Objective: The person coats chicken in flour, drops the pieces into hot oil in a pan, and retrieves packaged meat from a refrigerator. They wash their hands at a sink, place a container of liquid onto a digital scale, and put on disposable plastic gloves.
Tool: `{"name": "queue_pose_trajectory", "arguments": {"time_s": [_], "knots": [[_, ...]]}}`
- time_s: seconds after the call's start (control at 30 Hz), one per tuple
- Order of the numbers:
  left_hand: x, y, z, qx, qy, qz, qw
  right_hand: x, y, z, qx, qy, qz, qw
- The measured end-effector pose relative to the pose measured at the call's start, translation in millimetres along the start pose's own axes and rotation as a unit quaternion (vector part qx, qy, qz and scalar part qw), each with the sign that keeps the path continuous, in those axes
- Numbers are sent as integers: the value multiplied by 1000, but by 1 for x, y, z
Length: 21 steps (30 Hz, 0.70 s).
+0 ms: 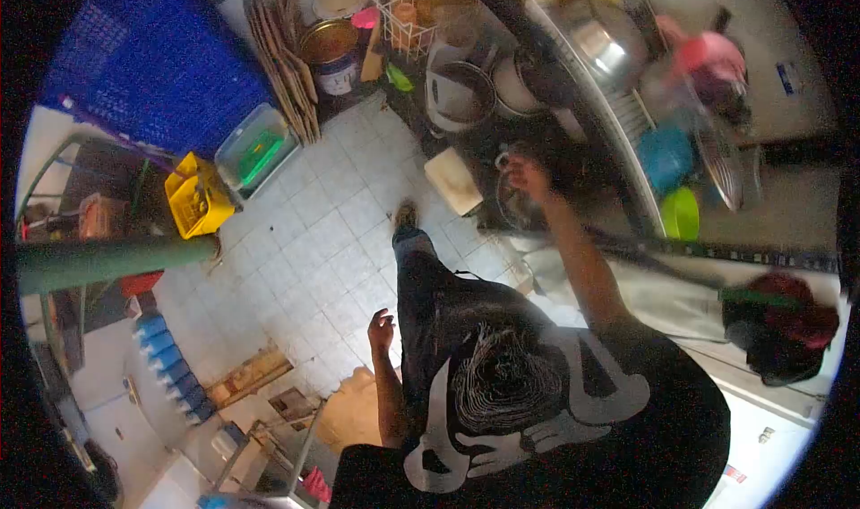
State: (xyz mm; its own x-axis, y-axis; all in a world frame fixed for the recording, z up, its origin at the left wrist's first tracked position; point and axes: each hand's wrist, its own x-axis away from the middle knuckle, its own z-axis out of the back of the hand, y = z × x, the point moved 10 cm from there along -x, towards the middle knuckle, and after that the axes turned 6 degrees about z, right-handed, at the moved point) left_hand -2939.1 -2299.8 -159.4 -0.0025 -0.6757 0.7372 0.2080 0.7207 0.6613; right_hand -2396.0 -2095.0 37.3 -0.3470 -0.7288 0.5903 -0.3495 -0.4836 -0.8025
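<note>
My right hand [527, 176] reaches to the low shelf under the rack, its fingers curled in. At the fingertips is a small pale ring-like part; just below lies a round, see-through thing [515, 208] that looks like a glass lid. The grip is dim and blurred, so what the fingers hold cannot be made out. A cream-coloured block or box [453, 181] stands left of this hand, and a grey pan [462, 97] sits beyond it. My left hand [381, 328] hangs beside my leg over the tiled floor, holding nothing, with its fingers loosely apart.
A dish rack [627, 119] with a metal bowl [611, 51], a blue bowl [665, 153] and a lime-green cup [681, 213] runs above my right arm. On the left are a yellow bin [195, 200], a clear tub [258, 151] and a blue crate [161, 61]. A paint bucket [333, 57] stands at the back.
</note>
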Motion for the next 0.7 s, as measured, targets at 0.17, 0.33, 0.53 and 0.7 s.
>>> {"name": "queue_pose_trajectory", "arguments": {"time_s": [0.17,0.33,0.53,0.7], "knots": [[-27,96,18,102,14,103,989,-153,-7,78,-240,157,70,955],[-56,107,46,46,-32,122,991,-226,-25,109,-375,256,133,881],[-57,122,94,-20,-42,177,983,-247,-23,130,-399,301,150,853],[-110,172,105,-109,-69,127,984,-217,-8,150,-400,346,153,834]]}}
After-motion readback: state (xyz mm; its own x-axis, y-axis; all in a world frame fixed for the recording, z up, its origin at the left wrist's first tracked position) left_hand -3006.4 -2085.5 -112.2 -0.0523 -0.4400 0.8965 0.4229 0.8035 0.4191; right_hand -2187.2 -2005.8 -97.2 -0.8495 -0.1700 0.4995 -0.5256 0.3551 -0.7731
